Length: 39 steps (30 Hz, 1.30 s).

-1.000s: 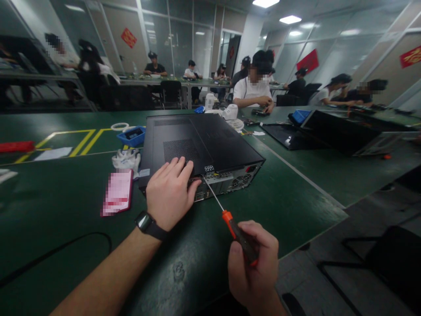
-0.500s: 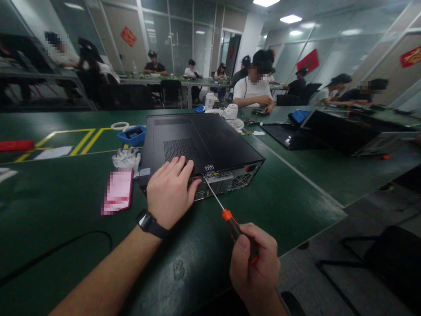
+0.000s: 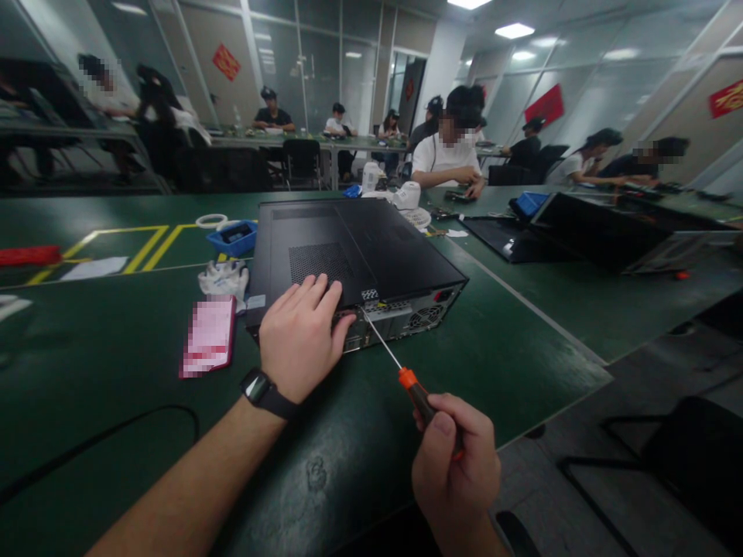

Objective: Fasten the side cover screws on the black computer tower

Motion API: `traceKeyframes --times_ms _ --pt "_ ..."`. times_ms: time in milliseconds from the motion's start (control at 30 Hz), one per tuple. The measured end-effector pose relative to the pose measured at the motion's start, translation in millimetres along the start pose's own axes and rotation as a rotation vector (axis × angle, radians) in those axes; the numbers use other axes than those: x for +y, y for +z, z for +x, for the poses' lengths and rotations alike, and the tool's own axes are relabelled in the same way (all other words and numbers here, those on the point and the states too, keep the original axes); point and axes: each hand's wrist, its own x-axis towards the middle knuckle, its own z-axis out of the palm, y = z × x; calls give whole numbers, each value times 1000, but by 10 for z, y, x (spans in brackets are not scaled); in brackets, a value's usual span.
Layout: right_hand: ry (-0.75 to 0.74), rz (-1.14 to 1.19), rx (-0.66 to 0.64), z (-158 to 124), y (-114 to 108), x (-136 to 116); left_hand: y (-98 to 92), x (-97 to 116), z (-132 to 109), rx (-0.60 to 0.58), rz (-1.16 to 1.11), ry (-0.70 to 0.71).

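Observation:
A black desktop computer case (image 3: 371,247) lies flat on the green table (image 3: 116,363), its rear panel facing me. My left hand (image 3: 302,336) rests palm down on the near corner of its lid, fingers stretched out flat; a dark watch sits on that wrist. My right hand (image 3: 456,464) is closed round the orange and black handle of a screwdriver (image 3: 400,371). The thin shaft runs up and left, and its tip touches the rear panel just right of my left fingers.
A pink phone-like object (image 3: 207,336), a white glove (image 3: 224,278), a blue tray (image 3: 232,238) and a tape roll (image 3: 210,221) lie left of the case. A black cable (image 3: 116,433) crosses the near table. Another opened case (image 3: 604,232) stands right. Several people sit at tables behind. The table edge drops off at right.
My right hand has drifted slightly right and down with the screwdriver, its grip turning a little. The left hand and the case have stayed put.

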Motion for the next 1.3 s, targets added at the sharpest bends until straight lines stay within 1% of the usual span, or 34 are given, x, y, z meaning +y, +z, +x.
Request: traceKeyframes --times_ms 300,567,833,1300 --pt "-18 53 -14 50 7 -35 -5 2 7 -1 -21 -8" --pt "-37 32 -38 55 18 -27 -15 14 8 -9 0 -3" --pt "-74 48 -55 111 28 -75 -7 4 5 -4 -15 0" --pt "-89 67 -48 110 25 -64 -5 -5 -1 -6 -23 -1"
